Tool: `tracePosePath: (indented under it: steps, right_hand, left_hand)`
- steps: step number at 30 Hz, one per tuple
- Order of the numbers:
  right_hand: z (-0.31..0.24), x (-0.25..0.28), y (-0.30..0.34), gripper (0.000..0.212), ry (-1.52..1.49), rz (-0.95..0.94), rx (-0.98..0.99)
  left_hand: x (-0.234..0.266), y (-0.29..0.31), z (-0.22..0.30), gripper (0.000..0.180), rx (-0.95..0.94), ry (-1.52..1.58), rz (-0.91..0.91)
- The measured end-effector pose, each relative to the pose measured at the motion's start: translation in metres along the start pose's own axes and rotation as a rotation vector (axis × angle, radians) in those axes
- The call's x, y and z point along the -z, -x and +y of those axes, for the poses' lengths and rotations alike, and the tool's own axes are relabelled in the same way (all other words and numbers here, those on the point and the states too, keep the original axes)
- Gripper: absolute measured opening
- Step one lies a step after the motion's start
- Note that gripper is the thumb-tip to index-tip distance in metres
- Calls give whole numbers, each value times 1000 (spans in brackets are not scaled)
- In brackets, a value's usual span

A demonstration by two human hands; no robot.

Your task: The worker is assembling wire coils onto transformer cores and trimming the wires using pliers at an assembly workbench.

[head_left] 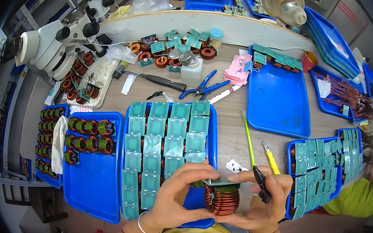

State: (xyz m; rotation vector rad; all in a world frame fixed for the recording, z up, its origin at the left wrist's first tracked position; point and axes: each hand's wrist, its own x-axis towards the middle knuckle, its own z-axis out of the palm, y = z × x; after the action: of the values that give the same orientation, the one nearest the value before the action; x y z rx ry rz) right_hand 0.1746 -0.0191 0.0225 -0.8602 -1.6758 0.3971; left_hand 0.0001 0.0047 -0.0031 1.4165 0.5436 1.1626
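Here, both hands (174,202) hold a ridged, seemingly copper-wound coil (224,201).

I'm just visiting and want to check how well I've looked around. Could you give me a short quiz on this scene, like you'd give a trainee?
1. Which of the person's two hands grips the black tool?
2. True or false: The blue-handled pliers lie directly on the table.
3. Fill in the colour: The coil being held up looks mostly ____.

Key:
1. The right hand.
2. True.
3. Reddish brown.
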Motion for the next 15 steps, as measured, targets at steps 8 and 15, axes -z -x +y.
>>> tracePosePath:
  steps: [8,15]
  right_hand:
    - [5,2,7,44,-64,270,-115]
    - [1,11,-2,18,41,139,-57]
  left_hand:
    - [-2,0,4,69,36,-38,43]
    - [-3,0,9,65,29,-213,108]
